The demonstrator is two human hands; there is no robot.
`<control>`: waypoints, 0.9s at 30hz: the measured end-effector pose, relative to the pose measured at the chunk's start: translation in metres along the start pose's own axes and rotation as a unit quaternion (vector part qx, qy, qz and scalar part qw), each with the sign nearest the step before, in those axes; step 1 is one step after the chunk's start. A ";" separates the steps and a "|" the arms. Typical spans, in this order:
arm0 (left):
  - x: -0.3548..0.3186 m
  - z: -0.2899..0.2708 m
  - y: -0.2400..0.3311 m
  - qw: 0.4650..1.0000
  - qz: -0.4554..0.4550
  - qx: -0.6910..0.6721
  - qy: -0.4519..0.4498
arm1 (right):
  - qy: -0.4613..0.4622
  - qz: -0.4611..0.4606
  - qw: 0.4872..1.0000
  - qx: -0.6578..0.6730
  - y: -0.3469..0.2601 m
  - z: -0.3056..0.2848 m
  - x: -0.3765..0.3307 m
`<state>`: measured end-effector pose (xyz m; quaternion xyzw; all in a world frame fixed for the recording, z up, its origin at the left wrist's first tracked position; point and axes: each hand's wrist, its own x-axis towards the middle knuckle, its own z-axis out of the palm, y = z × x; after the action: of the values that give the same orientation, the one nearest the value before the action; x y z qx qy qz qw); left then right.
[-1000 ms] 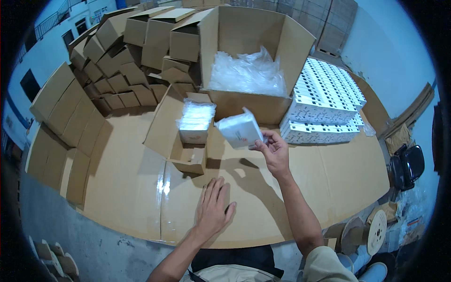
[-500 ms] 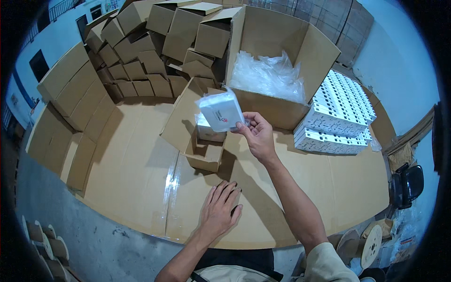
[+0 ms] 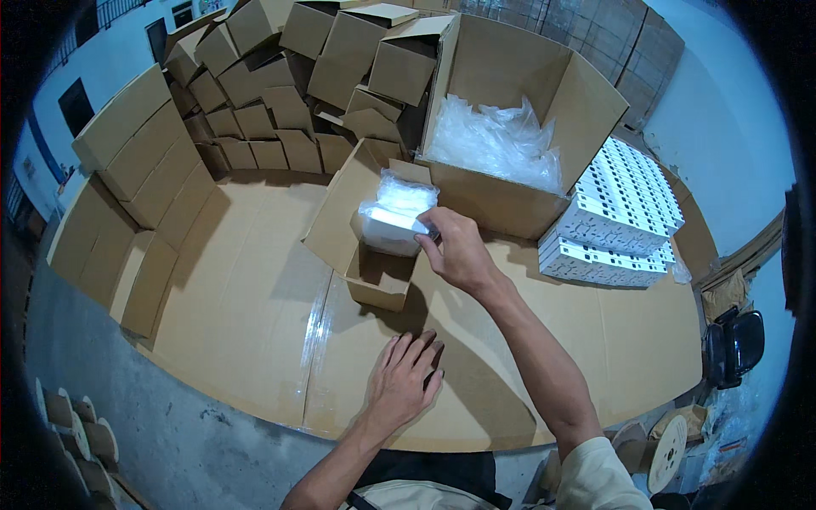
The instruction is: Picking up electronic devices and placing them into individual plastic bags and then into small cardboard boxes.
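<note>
A small open cardboard box [image 3: 380,293] stands near the middle of the table, its flap raised on the left. My right hand [image 3: 463,251] pinches the right end of a flat white box in a clear plastic sleeve [image 3: 389,235], which is at the opening of the cardboard box. Behind it, more clear plastic wrapping [image 3: 406,194] shows inside the far part of that box. My left hand [image 3: 401,376] lies flat on the cardboard-covered table with fingers stretched out, in front of the box and holding nothing.
A large open carton [image 3: 501,197] full of clear plastic bags stands behind, right of centre. White boxes [image 3: 608,212] are stacked to its right. Brown boxes are stacked at the left [image 3: 140,153] and heaped at the back [image 3: 289,110]. Cable spools [image 3: 667,455] stand below the table's right edge.
My right hand has lowered the white box from above the cardboard box to its opening and tilted it. My left hand has stayed on the table. The view has shifted slightly.
</note>
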<state>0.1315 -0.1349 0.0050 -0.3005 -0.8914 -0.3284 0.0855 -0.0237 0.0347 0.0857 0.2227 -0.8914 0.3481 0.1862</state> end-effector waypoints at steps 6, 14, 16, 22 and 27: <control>0.001 -0.001 -0.001 1.000 0.000 -0.004 0.002 | -0.033 -0.007 0.998 -0.053 -0.008 0.008 0.003; 0.002 0.002 -0.001 1.000 0.001 -0.007 -0.001 | -0.039 -0.025 0.991 -0.122 0.000 0.024 0.003; 0.001 -0.001 -0.001 1.000 -0.003 -0.006 0.000 | -0.054 -0.018 0.988 -0.140 -0.002 0.028 0.004; 0.004 0.001 0.000 1.000 0.001 -0.005 -0.009 | -0.058 -0.016 0.981 -0.185 0.004 0.030 -0.001; 0.016 0.007 0.002 0.999 0.013 0.004 -0.034 | 0.022 -0.034 0.998 -0.039 0.021 0.020 -0.018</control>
<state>0.1199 -0.1213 0.0067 -0.3223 -0.8914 -0.3129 0.0605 -0.0227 0.0392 0.0520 0.2382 -0.8918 0.3113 0.2259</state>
